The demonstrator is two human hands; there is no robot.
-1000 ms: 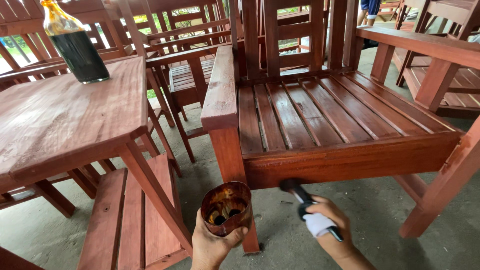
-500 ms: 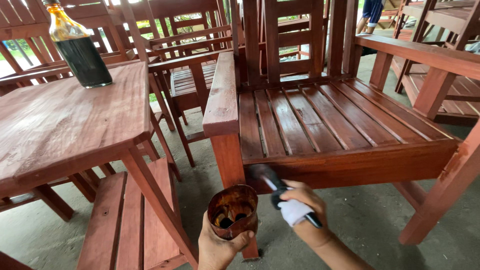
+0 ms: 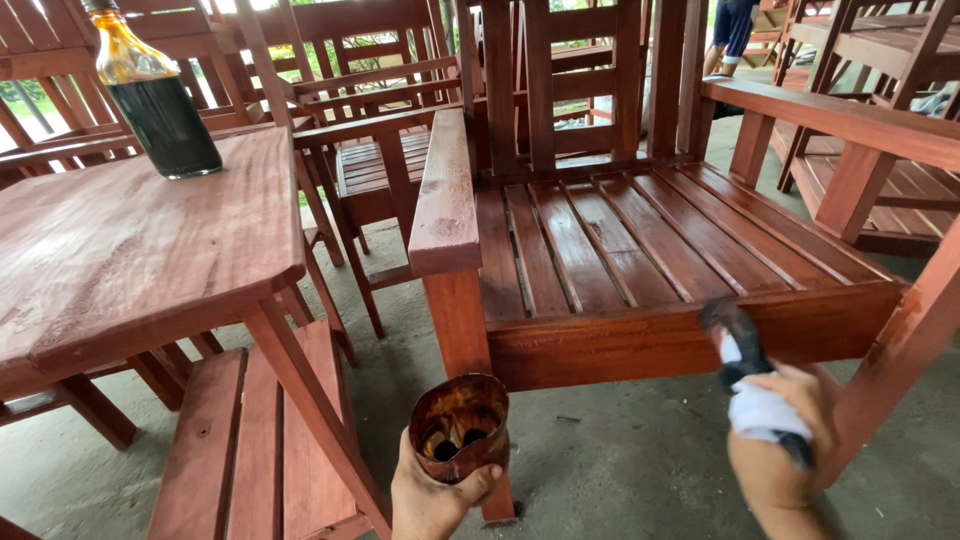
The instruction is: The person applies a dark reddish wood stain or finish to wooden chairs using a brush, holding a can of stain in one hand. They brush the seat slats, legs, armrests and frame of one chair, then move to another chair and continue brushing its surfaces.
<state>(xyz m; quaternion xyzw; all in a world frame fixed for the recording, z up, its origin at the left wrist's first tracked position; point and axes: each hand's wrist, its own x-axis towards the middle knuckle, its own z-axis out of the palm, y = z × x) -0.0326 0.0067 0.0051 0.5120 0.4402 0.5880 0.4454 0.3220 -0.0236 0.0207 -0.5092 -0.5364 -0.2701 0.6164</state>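
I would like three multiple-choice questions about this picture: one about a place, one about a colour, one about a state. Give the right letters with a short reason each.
1. Where does the bottle stand?
A. on the wooden table
B. on the chair seat
C. on the concrete floor

2. What colour is the wooden furniture?
A. white
B. reddish brown
C. green

3. How is the stained cup held?
A. upside down
B. lying on the floor
C. in the left hand, mouth tilted toward the camera

Answers:
1 A: the bottle stands near the far edge of the table, at the upper left.
2 B: the table and the chair both show a reddish brown finish.
3 C: the left hand grips the cup from below and its dark inside is visible, while the right hand holds a brush wrapped in white cloth near the chair front.
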